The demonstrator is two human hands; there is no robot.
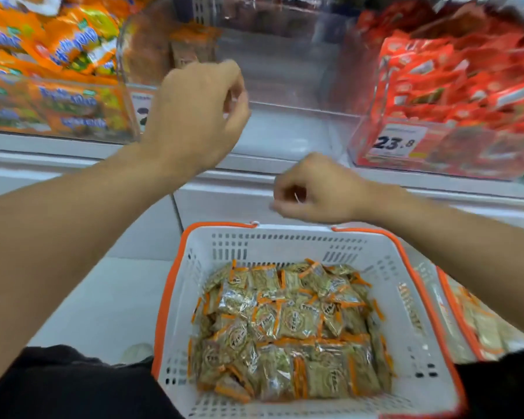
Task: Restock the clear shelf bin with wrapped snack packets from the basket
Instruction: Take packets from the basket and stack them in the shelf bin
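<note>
The clear shelf bin (288, 83) stands in the middle of the shelf, with a few orange-edged packets (191, 46) at its back left. My left hand (197, 113) hovers at the bin's front left, fingers loosely curled, nothing in it. My right hand (315, 192) hangs lower, just above the far rim of the white basket (285, 244) with orange trim. Its fingers are curled under and no packet shows in them. Many clear-wrapped snack packets (288, 325) with orange ends cover the basket's floor.
A bin of orange snack bags (58, 95) sits left of the clear bin. A bin of red packets (454, 95) with a 23.8 price tag sits to the right. A second basket (466, 316) with packets stands at the right edge. White shelf ledge (254, 176) runs across.
</note>
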